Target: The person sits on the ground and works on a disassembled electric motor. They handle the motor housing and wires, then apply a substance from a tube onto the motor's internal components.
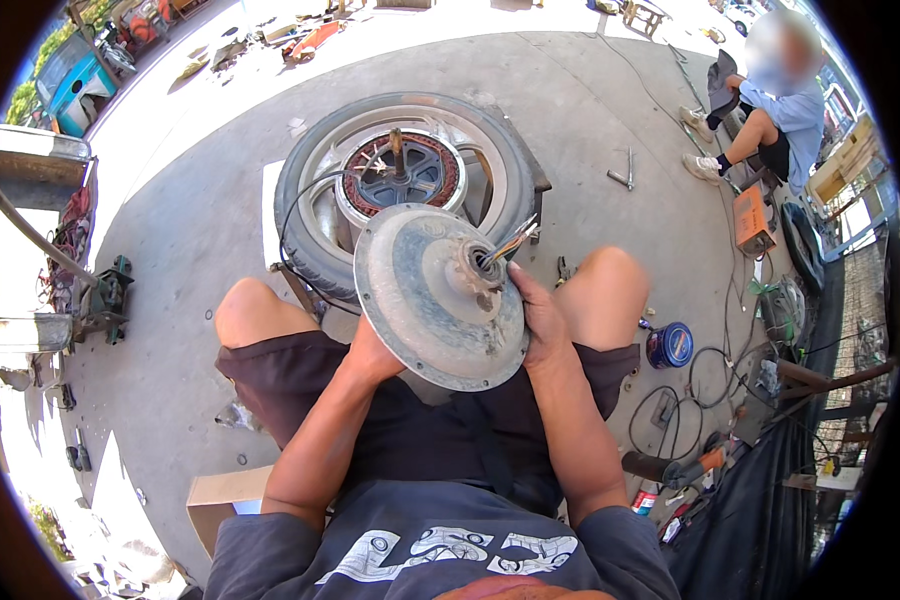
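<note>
Between both hands I hold a round, dirty grey metal motor cover over my lap, tilted, its hub side facing up. Colored wires poke out of the hub's center hole. My left hand grips the lower left rim, its fingers mostly hidden beneath. On the right rim, my right hand has its thumb along the edge, close to the wires. Just beyond the cover lies a wheel with a black tire, flat on a low stand. At its middle a motor stator shows copper windings and an upright axle; a black cable runs from it.
Right of my knee stands a blue-lidded tub, with loose black cables nearby. A T-shaped metal tool lies on the concrete. Another person sits at the far right, beside an orange box. A cardboard box is at lower left.
</note>
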The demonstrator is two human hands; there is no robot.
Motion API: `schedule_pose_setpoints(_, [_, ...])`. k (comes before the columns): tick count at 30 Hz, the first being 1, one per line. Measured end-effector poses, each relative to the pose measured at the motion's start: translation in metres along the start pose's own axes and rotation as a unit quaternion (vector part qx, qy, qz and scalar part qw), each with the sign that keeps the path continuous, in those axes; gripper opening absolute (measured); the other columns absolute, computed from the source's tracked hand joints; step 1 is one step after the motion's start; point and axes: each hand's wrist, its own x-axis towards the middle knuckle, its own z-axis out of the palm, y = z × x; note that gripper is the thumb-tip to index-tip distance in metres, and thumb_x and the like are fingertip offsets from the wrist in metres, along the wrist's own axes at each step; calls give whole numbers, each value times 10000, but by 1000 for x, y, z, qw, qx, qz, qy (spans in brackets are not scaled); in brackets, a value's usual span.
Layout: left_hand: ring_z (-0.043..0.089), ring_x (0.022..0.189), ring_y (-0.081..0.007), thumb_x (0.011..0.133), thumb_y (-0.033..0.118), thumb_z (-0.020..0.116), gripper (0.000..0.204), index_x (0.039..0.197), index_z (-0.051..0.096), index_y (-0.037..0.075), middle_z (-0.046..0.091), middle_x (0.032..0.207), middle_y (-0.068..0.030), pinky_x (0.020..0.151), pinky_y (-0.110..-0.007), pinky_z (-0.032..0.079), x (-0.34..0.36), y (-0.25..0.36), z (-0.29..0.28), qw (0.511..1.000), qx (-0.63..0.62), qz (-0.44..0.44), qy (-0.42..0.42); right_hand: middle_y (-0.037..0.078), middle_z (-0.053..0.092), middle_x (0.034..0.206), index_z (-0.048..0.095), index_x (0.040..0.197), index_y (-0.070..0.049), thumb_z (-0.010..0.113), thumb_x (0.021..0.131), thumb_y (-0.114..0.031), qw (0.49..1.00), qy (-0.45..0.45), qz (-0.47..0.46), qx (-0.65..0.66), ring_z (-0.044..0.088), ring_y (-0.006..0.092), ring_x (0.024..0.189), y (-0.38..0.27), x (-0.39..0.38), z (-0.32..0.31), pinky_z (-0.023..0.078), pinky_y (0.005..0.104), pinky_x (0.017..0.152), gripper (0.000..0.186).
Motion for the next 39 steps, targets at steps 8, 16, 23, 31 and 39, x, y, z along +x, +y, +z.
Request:
schedule_pose_setpoints(8, [605,1150,-191,722,30,850,707,1350,524,7,625,1288,-123,979,-352,492,17,32,15,997,56,42,33,199,615,1321,526,1368,14,449,1052,-298,994,-74,17,77,640,306,1163,-5,1,-3,525,470,1018,451])
schedule_pose_setpoints(16, [630,1091,-196,707,46,851,655,1292,560,-10,659,1206,-133,946,-342,498,29,26,19,985,149,74,47,191,614,1324,511,1384,-2,428,1055,-289,976,-178,21,128,630,300,1183,-10,0,-1,505,464,1045,444])
schedule_pose_setpoints(23, [608,1116,-189,719,61,854,690,1327,535,-11,638,1244,-126,968,-338,486,32,30,22,983,174,25,43,192,600,1344,495,1399,-4,421,1058,-286,973,-183,12,139,621,298,1198,-9,0,-1,503,463,1047,448])
schedule_pose_setpoints(31, [635,1003,-166,704,22,844,591,1229,574,-22,684,1110,-116,872,-331,519,40,35,25,997,-12,4,70,193,619,1314,520,1371,8,433,1057,-299,979,-145,16,142,637,293,1170,-11,-3,2,525,458,1017,448])
schedule_pose_setpoints(39, [613,1050,-163,740,-7,821,595,1271,551,3,653,1159,-80,923,-332,507,38,16,31,987,-103,10,122,207,587,1353,494,1398,7,412,1059,-296,990,-90,4,105,628,314,1186,-9,5,-5,522,477,1028,462])
